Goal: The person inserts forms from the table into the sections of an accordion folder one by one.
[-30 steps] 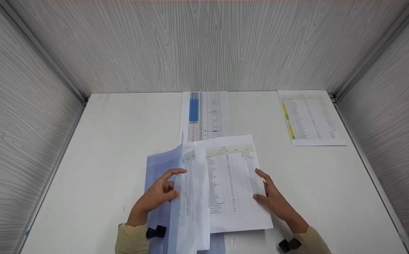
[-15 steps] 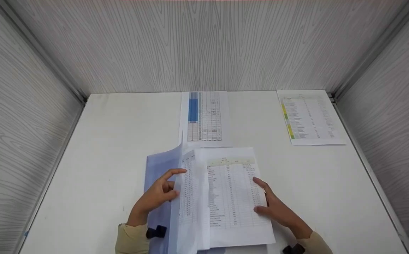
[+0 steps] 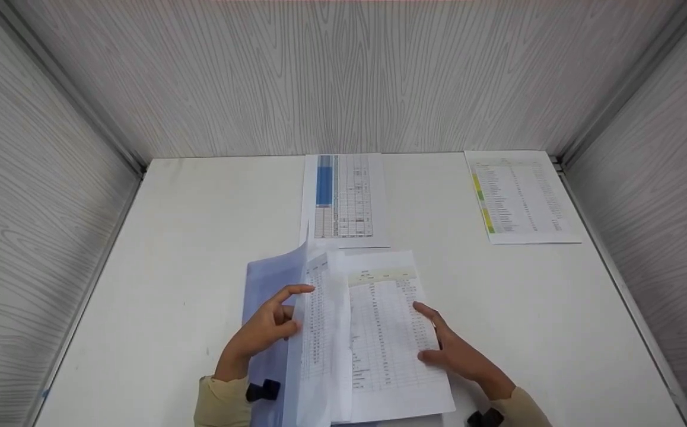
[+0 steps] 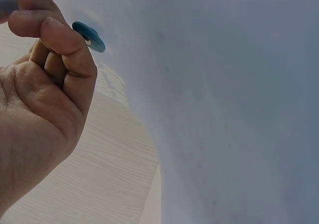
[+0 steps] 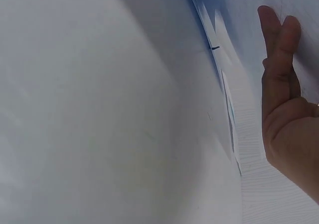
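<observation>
My left hand (image 3: 263, 329) holds up the flap of a translucent blue plastic folder (image 3: 263, 276), with its index finger over printed sheets (image 3: 315, 320) standing along the flap. A teal button (image 4: 89, 37) shows beside the curled fingers in the left wrist view. Between thumb and fingers, my right hand (image 3: 465, 356) grips the right edge of a white printed table sheet (image 3: 388, 338). That sheet's left edge lies behind the turned-up pages. The right wrist view shows pale paper and the hand (image 5: 285, 94) from beneath, its fingers fairly straight.
Behind the folder, a printed sheet with a blue column (image 3: 343, 201) lies on the white table (image 3: 201, 207). Another sheet with yellow and green marks (image 3: 521, 198) lies at the back right. Wood-grain panels (image 3: 343, 77) enclose the table at the back and sides.
My right hand has drawn the sheet toward me and then slightly left, further behind the turned-up pages. More of the sheet at the back shows. My left hand stays in place.
</observation>
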`<state>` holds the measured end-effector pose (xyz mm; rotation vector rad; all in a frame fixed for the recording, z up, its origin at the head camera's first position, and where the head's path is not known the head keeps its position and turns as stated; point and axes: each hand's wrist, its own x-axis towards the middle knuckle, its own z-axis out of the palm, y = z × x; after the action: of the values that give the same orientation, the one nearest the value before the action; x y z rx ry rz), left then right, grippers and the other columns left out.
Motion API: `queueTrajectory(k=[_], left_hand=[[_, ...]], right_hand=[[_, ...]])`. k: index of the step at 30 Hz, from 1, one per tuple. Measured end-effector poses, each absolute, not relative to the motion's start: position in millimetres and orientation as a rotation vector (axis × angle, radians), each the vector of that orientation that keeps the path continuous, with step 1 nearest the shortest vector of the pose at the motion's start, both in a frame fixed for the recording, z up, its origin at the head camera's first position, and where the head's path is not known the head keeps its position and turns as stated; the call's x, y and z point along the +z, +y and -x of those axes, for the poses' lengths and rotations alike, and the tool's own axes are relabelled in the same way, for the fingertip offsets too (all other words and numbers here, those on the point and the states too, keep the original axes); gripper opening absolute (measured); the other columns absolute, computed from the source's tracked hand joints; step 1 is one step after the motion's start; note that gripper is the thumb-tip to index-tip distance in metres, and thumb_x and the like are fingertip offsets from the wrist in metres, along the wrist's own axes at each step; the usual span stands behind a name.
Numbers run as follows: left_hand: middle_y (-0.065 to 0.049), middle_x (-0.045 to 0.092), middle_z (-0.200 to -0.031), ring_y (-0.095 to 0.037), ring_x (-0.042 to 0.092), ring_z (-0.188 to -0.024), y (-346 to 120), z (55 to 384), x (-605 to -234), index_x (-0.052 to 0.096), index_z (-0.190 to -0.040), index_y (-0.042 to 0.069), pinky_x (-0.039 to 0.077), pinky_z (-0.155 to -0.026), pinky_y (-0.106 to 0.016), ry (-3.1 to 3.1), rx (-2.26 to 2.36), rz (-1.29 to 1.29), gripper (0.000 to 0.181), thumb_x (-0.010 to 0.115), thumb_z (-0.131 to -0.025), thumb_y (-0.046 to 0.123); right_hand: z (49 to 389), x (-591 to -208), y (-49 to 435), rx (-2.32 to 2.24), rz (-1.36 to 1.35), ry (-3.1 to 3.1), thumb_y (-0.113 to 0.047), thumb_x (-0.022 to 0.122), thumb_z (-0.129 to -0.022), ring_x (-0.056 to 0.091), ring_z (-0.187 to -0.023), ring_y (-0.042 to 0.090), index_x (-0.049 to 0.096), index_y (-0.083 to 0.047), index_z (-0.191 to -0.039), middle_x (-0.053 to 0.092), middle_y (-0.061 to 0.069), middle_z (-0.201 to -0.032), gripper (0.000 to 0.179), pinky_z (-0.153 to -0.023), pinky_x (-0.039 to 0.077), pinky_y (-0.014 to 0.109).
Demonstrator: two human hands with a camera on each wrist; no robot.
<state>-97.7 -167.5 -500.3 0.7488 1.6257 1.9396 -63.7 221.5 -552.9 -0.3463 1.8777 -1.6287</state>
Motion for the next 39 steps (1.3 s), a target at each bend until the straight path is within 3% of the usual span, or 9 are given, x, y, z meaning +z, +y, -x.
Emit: queueTrajectory(k=[4,9,11,15,18,20,28,36,39], left_hand=[[-0.049,0.050,-0.112,-0.022,0.062,-0.078,-167.9,97.8,-500.3,0.035,-0.143,0.008,0.045,-0.058,-0.023,1.632,1.944,-0.761,0.055,0.049,-0.091,-0.006],[-0.050,0.049,-0.112,-0.019,0.062,-0.078,-168.1,97.0,-500.5,0.036,-0.143,0.010,0.044,-0.058,-0.021,1.643,1.935,-0.739,0.056,0.049,-0.091,-0.007],[-0.050,0.050,-0.112,-0.014,0.062,-0.077,-168.3,96.4,-500.8,0.037,-0.143,0.014,0.041,-0.056,-0.021,1.654,1.927,-0.726,0.057,0.050,-0.091,-0.006],[-0.051,0.050,-0.109,-0.005,0.061,-0.074,-168.7,96.4,-501.2,0.036,-0.143,0.012,0.036,-0.052,-0.023,1.674,1.922,-0.734,0.057,0.050,-0.091,-0.005],[-0.052,0.049,-0.109,-0.006,0.062,-0.074,-169.1,96.8,-501.2,0.033,-0.143,0.002,0.038,-0.052,-0.022,1.668,1.933,-0.753,0.056,0.051,-0.091,-0.005],[-0.052,0.048,-0.110,-0.010,0.063,-0.077,-169.6,97.0,-501.2,0.032,-0.143,0.000,0.040,-0.054,-0.022,1.656,1.939,-0.759,0.055,0.051,-0.092,-0.004],[-0.051,0.048,-0.113,-0.028,0.065,-0.084,-170.7,97.4,-500.0,0.032,-0.143,0.002,0.051,-0.064,-0.022,1.632,1.945,-0.746,0.055,0.052,-0.092,-0.003],[-0.047,0.052,-0.113,-0.023,0.065,-0.080,-170.6,96.7,-501.8,0.038,-0.142,0.012,0.047,-0.059,-0.021,1.650,1.942,-0.757,0.055,0.053,-0.092,-0.002],[-0.047,0.052,-0.112,-0.021,0.065,-0.080,-170.3,96.9,-501.8,0.036,-0.143,0.008,0.046,-0.059,-0.020,1.644,1.943,-0.759,0.055,0.053,-0.092,-0.002]], right_hand=[[68.3,-554.0,213.1,-1.604,0.374,1.894,-0.007,0.061,-0.088,0.058,-0.108,0.027,0.003,-0.030,-0.155,0.015,0.020,-0.157,0.091,-0.086,0.050,0.029],[73.8,-555.4,200.4,-1.596,0.394,1.874,-0.005,0.059,-0.088,0.062,-0.104,0.025,0.002,-0.028,-0.155,0.030,0.023,-0.150,0.091,-0.083,0.052,0.030],[75.2,-555.9,194.5,-1.570,0.390,1.890,-0.005,0.059,-0.088,0.062,-0.103,0.024,0.003,-0.028,-0.155,0.030,0.022,-0.150,0.091,-0.083,0.052,0.030],[76.9,-555.6,183.6,-1.507,0.365,1.941,-0.009,0.062,-0.086,0.057,-0.108,0.024,0.005,-0.030,-0.154,0.013,0.018,-0.159,0.091,-0.089,0.048,0.030],[77.9,-555.9,177.9,-1.471,0.353,1.980,-0.013,0.064,-0.086,0.054,-0.112,0.024,0.007,-0.031,-0.154,-0.001,0.014,-0.163,0.090,-0.093,0.045,0.029],[78.8,-556.5,176.1,-1.467,0.352,1.983,-0.015,0.065,-0.087,0.055,-0.111,0.024,0.007,-0.032,-0.154,-0.002,0.013,-0.163,0.090,-0.092,0.046,0.029],[85.6,-555.4,184.9,-1.579,0.394,1.845,-0.016,0.063,-0.092,0.060,-0.111,0.025,0.003,-0.029,-0.154,0.039,0.021,-0.145,0.087,-0.082,0.053,0.032],[94.5,-548.7,201.3,-1.586,0.372,1.839,-0.020,0.055,-0.098,0.062,-0.106,0.025,0.013,-0.027,-0.154,0.036,0.018,-0.151,0.071,-0.077,0.053,0.035],[94.3,-548.6,202.2,-1.584,0.366,1.841,-0.019,0.054,-0.098,0.064,-0.100,0.022,0.018,-0.024,-0.153,0.041,0.017,-0.149,0.066,-0.073,0.053,0.033]])
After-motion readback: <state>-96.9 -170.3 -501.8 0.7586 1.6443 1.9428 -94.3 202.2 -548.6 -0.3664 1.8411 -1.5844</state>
